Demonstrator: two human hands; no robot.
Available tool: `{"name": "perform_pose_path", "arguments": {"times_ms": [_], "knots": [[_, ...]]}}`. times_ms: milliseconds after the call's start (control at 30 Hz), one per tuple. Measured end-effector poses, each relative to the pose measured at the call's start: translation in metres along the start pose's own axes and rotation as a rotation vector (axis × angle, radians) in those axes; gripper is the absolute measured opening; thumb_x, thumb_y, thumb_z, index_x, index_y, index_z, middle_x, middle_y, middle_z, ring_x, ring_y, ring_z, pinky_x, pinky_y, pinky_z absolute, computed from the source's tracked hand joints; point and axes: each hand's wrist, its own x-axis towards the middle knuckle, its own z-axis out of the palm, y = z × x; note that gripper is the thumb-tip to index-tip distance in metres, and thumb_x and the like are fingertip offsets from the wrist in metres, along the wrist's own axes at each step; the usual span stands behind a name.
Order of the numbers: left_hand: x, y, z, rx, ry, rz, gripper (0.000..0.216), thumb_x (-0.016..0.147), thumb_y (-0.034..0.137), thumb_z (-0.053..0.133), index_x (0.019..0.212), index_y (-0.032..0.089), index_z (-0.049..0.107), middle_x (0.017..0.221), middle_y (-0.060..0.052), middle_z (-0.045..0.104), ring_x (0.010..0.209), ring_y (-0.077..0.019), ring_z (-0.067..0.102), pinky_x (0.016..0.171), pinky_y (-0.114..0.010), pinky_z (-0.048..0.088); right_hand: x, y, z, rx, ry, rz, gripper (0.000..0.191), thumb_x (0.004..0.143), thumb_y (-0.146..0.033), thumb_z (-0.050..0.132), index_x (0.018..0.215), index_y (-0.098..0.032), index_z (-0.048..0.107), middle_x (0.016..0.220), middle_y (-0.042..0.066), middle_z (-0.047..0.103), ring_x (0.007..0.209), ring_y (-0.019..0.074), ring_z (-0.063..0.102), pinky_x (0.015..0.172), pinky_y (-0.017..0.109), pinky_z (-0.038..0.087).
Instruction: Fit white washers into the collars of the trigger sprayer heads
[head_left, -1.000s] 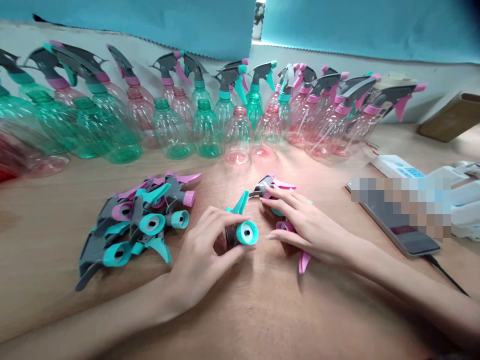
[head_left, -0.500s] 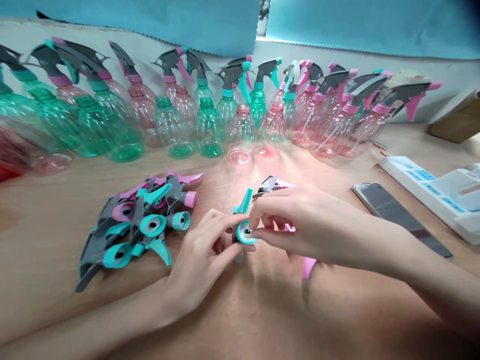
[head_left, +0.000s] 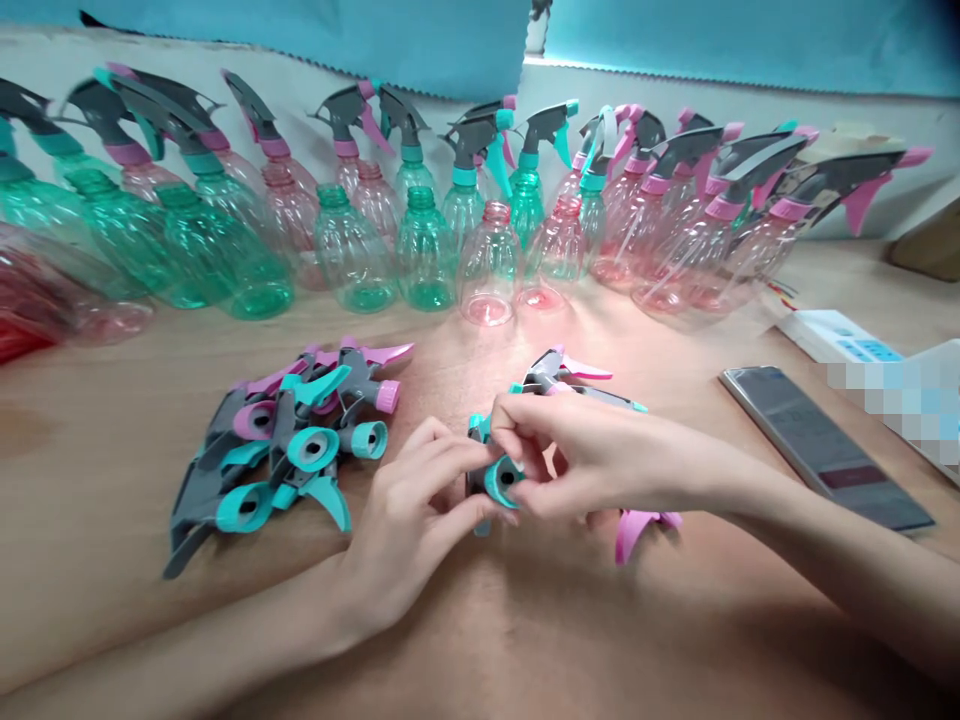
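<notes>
My left hand (head_left: 420, 510) grips a grey spray trigger head with a teal collar (head_left: 504, 482), its round opening facing up toward me. Thumb and fingers of that hand close round it from the left. My right hand (head_left: 559, 450) is pinched at the collar's right rim; a small pale bit shows by its fingertips, too little to name. Under and behind the right hand lie more trigger heads, one grey and pink (head_left: 555, 368), partly hidden. A pink trigger (head_left: 637, 530) sticks out below the right wrist. Left of my hands is a pile of grey, teal and pink trigger heads (head_left: 289, 440).
Open-necked green bottles (head_left: 426, 255) and pink bottles (head_left: 489, 270) stand across the back. Behind and beside them are several bottles with trigger heads fitted (head_left: 652, 210). On the right are a phone (head_left: 817, 450) and a white power strip (head_left: 840, 335).
My right hand has shifted slightly at the collar, and its fingertips now sit at the right rim. The whole view has moved a little, showing more of the trigger heads behind the right hand.
</notes>
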Motion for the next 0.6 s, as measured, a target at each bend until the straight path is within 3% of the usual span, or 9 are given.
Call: {"name": "perform_pose_path", "arguments": {"times_ms": [133, 433, 600], "knots": [[0.0, -0.002, 0.001, 0.012, -0.011, 0.009, 0.02, 0.085, 0.013, 0.061, 0.103, 0.02, 0.061, 0.083, -0.002, 0.061, 0.075, -0.016, 0.047, 0.059, -0.026, 0.041, 0.0, 0.004, 0.005, 0.104, 0.023, 0.024, 0.025, 0.071, -0.018, 0.057, 0.072, -0.023, 0.033, 0.064, -0.009, 0.047, 0.052, 0.0064, 0.046, 0.044, 0.019, 0.033], [0.0, -0.001, 0.001, 0.04, -0.006, -0.025, 0.022, 0.082, 0.011, 0.062, 0.103, 0.019, 0.062, 0.083, -0.001, 0.059, 0.077, -0.0157, 0.048, 0.063, -0.026, 0.041, -0.001, -0.001, 0.015, -0.198, 0.207, -0.082, 0.027, 0.068, -0.009, 0.052, 0.069, -0.023, 0.028, 0.058, -0.009, 0.037, 0.05, 0.0073, 0.031, 0.045, 0.024, 0.022], [0.002, 0.0, 0.002, -0.043, 0.006, -0.086, 0.027, 0.078, 0.016, 0.071, 0.103, 0.02, 0.064, 0.083, 0.0, 0.06, 0.076, -0.015, 0.049, 0.06, -0.024, 0.04, 0.001, 0.013, 0.006, 0.027, 0.135, -0.049, 0.027, 0.074, -0.013, 0.058, 0.074, -0.023, 0.033, 0.06, -0.01, 0.035, 0.052, 0.0064, 0.031, 0.045, 0.021, 0.025]]}}
